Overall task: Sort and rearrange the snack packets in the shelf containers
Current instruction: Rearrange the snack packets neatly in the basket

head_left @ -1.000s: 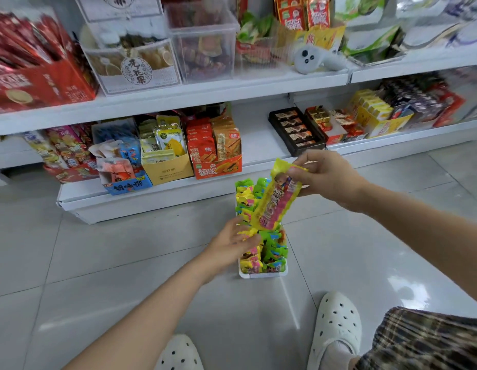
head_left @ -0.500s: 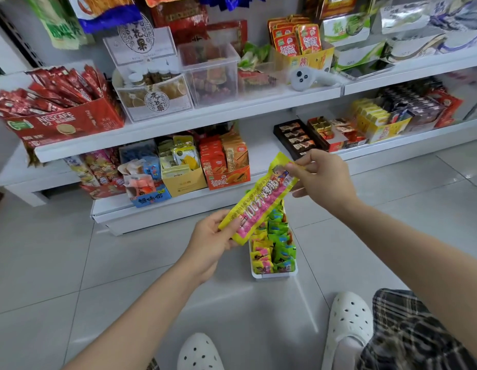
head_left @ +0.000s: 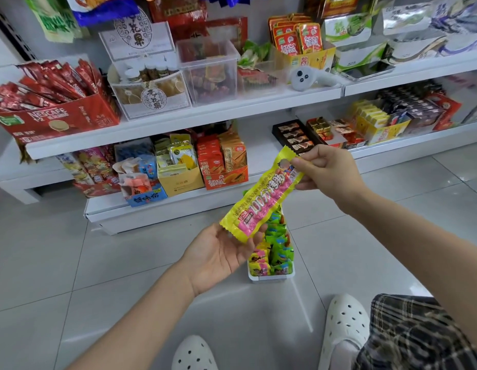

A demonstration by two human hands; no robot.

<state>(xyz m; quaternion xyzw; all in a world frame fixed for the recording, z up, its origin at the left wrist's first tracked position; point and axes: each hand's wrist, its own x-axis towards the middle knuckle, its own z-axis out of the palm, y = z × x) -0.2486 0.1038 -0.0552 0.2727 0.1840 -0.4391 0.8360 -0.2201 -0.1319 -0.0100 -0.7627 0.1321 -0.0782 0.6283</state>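
A long yellow and pink snack packet (head_left: 262, 195) hangs slanted in the air in front of the shelves. My right hand (head_left: 326, 170) pinches its upper end between thumb and fingers. My left hand (head_left: 218, 251) is palm up under its lower end, with the fingers curled against the packet. Below the packet, a narrow white container (head_left: 272, 277) stands on the floor, packed with small green, yellow and pink packets. Part of the container is hidden behind the long packet.
White shelves hold a red Nescafe box (head_left: 55, 121), a clear bin (head_left: 208, 73), a yellow carton (head_left: 178, 180), an orange carton (head_left: 226, 177) and a dark chocolate tray (head_left: 293, 134). A white controller (head_left: 308, 78) lies on the upper shelf. Two white clogs (head_left: 344, 327) rest on the tiled floor.
The packet has come up out of the floor container and my left hand has moved from the container to its lower end. The view has tilted up and shows more of the upper shelf.
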